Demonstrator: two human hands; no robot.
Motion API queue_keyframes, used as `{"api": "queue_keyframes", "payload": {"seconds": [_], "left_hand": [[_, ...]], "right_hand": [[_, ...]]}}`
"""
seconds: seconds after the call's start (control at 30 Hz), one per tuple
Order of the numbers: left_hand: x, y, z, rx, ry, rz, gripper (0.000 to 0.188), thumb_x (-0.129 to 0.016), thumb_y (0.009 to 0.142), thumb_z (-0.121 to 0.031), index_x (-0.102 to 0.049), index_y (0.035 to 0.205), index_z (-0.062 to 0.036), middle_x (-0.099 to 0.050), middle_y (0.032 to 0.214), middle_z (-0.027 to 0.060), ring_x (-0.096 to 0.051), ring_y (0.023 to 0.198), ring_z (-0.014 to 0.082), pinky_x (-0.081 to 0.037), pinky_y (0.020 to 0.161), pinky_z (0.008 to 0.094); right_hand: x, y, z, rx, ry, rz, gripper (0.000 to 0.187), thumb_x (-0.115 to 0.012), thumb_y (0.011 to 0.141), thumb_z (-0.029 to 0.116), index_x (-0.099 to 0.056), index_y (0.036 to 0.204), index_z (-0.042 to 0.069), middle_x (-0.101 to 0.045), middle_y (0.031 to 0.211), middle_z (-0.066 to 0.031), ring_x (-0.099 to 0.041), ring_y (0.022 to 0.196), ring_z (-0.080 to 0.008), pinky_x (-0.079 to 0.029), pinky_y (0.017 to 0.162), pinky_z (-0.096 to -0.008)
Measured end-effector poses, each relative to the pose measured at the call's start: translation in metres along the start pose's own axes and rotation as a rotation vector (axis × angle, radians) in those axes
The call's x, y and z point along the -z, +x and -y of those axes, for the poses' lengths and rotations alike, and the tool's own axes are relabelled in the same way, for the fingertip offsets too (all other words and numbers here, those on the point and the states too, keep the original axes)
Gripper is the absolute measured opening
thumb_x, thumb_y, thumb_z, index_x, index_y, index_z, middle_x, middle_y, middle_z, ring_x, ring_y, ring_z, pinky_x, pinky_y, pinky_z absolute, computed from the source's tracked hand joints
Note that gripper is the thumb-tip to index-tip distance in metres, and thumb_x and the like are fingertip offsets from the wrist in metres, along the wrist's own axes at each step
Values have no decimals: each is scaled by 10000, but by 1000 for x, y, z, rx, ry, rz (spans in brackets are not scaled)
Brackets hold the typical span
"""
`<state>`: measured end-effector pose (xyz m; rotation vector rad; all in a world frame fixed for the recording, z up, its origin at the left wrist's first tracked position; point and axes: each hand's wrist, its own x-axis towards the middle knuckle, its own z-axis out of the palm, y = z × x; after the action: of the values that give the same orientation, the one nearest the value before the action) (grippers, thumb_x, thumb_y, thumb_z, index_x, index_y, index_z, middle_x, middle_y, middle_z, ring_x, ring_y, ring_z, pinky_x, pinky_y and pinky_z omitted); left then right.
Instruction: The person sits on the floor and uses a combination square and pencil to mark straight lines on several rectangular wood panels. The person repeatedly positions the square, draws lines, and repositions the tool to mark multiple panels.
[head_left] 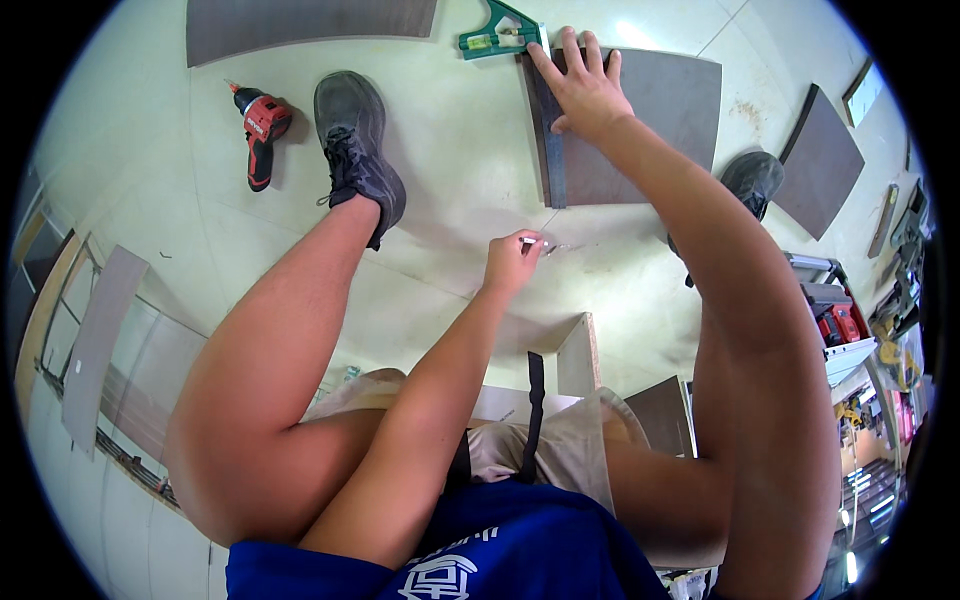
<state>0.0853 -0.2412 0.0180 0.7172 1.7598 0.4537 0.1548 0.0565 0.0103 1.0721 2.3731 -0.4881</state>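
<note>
Down on the floor, marking-out step, as I read it. Right hand [585, 90] lies flat, fingers spread, pressing a combination square [520, 60] against the near-left edge of a dark grey board [650, 125]; the square's green head sits just beyond the fingertips, and its steel blade runs back along the board's edge toward the person. Left hand [515, 260] is pinched shut on a small pencil-like marker [530, 240], too small to tell exactly what; it hovers just short of the blade's near end, apart from the board.

Well left of both hands: a red drill [262, 130] lying on the floor, beside the left shoe [355, 140]. Right of the right forearm: the other shoe [752, 180], partly hidden, and a second dark panel [820, 160].

Judgement: the square is set but the line is not yet drawn. The next move calls for the marker tip to meet the blade edge while the right hand holds firm pressure, since any slip of the square would skew the mark.
</note>
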Motion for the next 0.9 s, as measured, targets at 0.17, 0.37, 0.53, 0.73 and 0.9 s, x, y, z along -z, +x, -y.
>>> {"api": "queue_keyframes", "payload": {"seconds": [0.17,0.37,0.53,0.73,0.9], "left_hand": [[20,-3,11,156,-14,-87,173,-718,900,-183,-724,907,-11,-701,715,134,-672,610,222,-527,614,335],[65,113,-85,-140,-189,-480,181,-698,937,-162,-671,897,12,-726,757,97,-681,685,127,-536,662,303],[85,173,-140,-294,-412,-366,154,-656,982,-93,-658,1012,58,-758,946,135,-731,879,159,-562,796,262],[81,185,-151,-256,-439,-323,120,-682,955,-40,-672,1029,55,-758,973,130,-732,914,159,-563,814,255],[78,190,-142,-313,-413,-331,90,-695,939,-40,-691,985,38,-759,927,105,-718,855,141,-559,775,259]], "right_hand": [[2,-2,-2,-8,5,33,1200,-907,713,331,-122,1619,289,-161,1631,-227,-193,1496,-474,-288,1132,-707],[3,-2,1,-1,22,30,1212,-910,709,342,-114,1622,294,-165,1630,-230,-188,1499,-474,-279,1138,-705],[7,-3,1,5,8,28,1215,-914,701,351,-121,1620,293,-182,1624,-230,-198,1495,-475,-291,1136,-699],[2,-5,-3,12,3,3,1209,-912,701,361,-127,1618,291,-188,1620,-232,-209,1490,-481,-304,1128,-700],[2,-3,-1,11,-7,-6,1205,-911,705,362,-129,1619,291,-182,1624,-234,-210,1488,-485,-303,1129,-696]]}}
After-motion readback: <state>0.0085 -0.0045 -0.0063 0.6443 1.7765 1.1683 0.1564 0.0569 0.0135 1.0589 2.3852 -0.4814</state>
